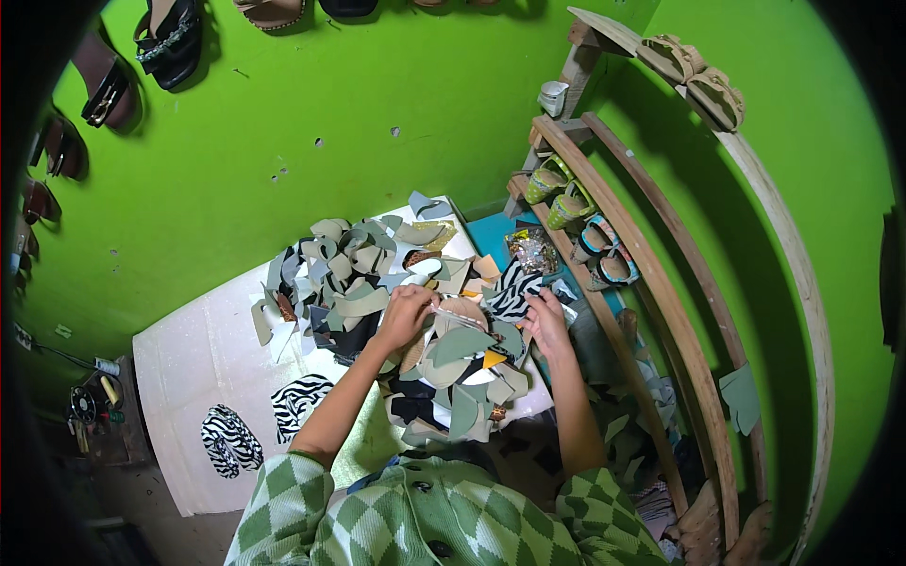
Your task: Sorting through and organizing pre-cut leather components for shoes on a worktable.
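My right hand [546, 323] pinches the edge of a black-and-white zebra-print piece [514, 291] at the right of a heap of cut shoe-material pieces [460, 345]. My left hand [408, 315] is over the heap's left part with its fingers closed. A thin pale edge [462, 317] runs from those fingertips, but what they grip is partly hidden. The scraps around both hands are grey-green, beige, black and orange, with curved outlines. More zebra-print pieces lie on the white table to the left, one stack [231, 441] and another [300, 406] nearer my left forearm.
A second heap of scraps [344, 269] covers the white table [189, 354] further back. On the right stands a wooden rack [651, 222] with sandals [570, 205]. A plastic bag [531, 252] lies beside it. More sandals [170, 42] hang on the green wall. A small fan [83, 404] stands at far left.
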A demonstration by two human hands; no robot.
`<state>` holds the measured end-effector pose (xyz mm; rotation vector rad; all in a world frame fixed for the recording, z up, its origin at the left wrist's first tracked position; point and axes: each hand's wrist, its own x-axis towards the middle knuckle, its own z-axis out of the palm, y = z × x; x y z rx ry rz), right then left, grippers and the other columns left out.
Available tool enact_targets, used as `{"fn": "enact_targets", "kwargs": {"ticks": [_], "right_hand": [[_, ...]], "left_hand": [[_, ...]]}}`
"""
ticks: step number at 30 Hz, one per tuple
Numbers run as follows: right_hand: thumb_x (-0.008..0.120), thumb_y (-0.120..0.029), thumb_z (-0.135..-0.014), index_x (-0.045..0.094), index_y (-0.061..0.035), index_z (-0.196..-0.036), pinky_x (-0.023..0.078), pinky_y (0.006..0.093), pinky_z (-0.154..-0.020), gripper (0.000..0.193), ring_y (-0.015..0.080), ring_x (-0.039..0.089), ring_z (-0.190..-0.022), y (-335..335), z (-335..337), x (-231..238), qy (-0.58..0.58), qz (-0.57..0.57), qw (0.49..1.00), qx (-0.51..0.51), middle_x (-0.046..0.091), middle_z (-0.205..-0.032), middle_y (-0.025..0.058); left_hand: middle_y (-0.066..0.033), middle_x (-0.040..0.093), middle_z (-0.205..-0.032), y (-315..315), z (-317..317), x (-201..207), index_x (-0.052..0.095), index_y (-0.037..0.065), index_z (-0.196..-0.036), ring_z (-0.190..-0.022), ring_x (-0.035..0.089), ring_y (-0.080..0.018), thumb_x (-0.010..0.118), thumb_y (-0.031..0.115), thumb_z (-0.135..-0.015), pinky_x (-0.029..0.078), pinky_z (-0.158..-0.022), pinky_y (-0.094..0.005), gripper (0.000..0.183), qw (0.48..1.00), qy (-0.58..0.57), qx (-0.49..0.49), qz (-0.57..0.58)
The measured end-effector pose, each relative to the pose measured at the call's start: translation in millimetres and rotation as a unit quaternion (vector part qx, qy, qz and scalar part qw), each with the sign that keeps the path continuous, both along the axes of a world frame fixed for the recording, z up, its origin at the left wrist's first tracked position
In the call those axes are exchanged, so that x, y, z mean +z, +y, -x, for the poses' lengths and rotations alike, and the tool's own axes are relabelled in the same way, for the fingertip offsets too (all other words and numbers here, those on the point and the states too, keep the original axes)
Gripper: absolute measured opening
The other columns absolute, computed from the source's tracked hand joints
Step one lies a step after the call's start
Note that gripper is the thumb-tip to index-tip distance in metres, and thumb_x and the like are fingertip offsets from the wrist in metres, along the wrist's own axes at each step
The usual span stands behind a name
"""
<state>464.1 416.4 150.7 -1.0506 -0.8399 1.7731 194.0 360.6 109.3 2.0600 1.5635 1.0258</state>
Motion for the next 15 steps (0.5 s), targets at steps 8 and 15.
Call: {"fn": "enact_targets", "kwargs": {"ticks": [8,15], "right_hand": [[0.058,-0.01,-0.084,0.054,-0.0067,-0.107,0.052,0.0307,-0.069,0.023,0.0142,0.061,-0.083,-33.2,12.7,-14.4,-0.072,0.05,0.993,0.084,0.061,-0.095,0.0035],[0.055,-0.01,-0.085,0.053,-0.0063,-0.104,0.052,0.0295,-0.067,0.019,0.0146,0.061,-0.08,-47.8,14.8,-33.6,-0.089,0.066,0.989,0.093,0.061,-0.094,0.0047]], "left_hand": [[0.0002,0.059,-0.09,-32.7,-6.1,11.6,0.06,0.015,-0.089,-0.088,0.05,-0.021,0.06,0.006,-0.071,0.031,-0.08,-0.0367,0.019,0.988,0.124,-0.086,-0.025],[-0.0028,0.05,-0.124,-45.6,-1.2,-21.2,0.059,0.021,-0.091,-0.115,0.044,-0.0243,0.061,0.007,-0.072,0.029,-0.089,-0.0409,0.024,0.983,0.152,-0.102,-0.014]]}}
